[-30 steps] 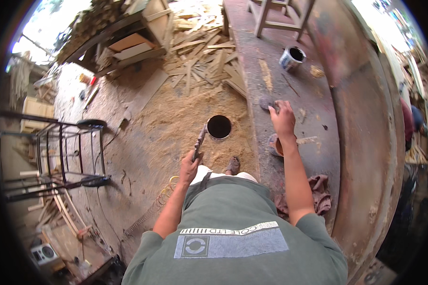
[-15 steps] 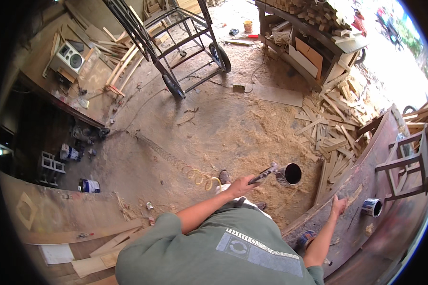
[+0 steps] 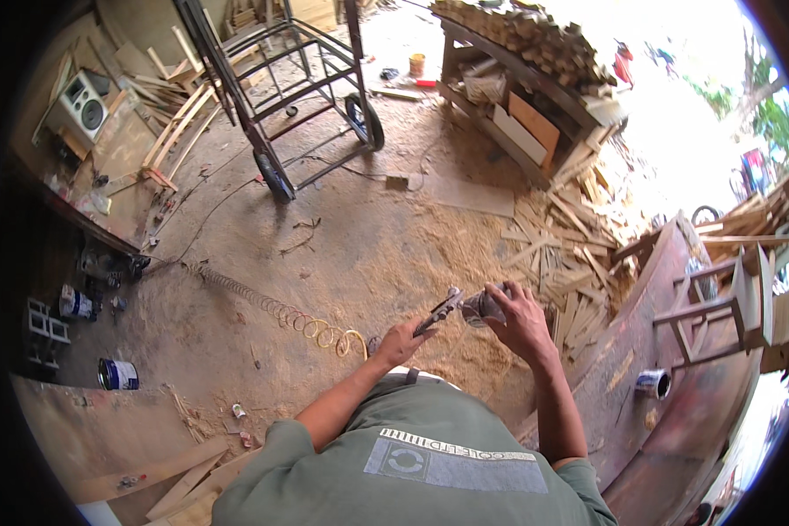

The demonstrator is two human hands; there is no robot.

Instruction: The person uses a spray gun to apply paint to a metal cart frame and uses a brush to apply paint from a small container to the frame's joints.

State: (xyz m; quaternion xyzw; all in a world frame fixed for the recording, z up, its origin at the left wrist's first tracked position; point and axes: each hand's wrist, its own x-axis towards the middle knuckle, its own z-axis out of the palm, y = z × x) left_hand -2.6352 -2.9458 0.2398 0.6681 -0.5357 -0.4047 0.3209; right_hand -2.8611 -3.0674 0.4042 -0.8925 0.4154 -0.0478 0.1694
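Note:
In front of my body, my left hand (image 3: 398, 343) is wrapped round the handle of a spray gun (image 3: 443, 313). A metal cup (image 3: 475, 309) sits at the gun's front. My right hand (image 3: 524, 323) grips the cup from the right, fingers curved over its top. Those fingers hide the cup's opening, and whether a lid is under them I cannot tell. A coiled yellow air hose (image 3: 324, 336) runs across the floor to a spot beside my left hand.
To the right stands a wooden bench (image 3: 618, 368) bearing an open paint can (image 3: 652, 383) and a wooden stool frame (image 3: 719, 307). Scrap wood (image 3: 579, 254) and sawdust cover the floor ahead. A wheeled metal cart (image 3: 311, 105) is at the back, beside a cabinet (image 3: 517, 105) stacked with wood.
My right hand has left the bench and now grips the cup, whose dark opening showed before. The spray gun stays in my left hand. The view has shifted to the right.

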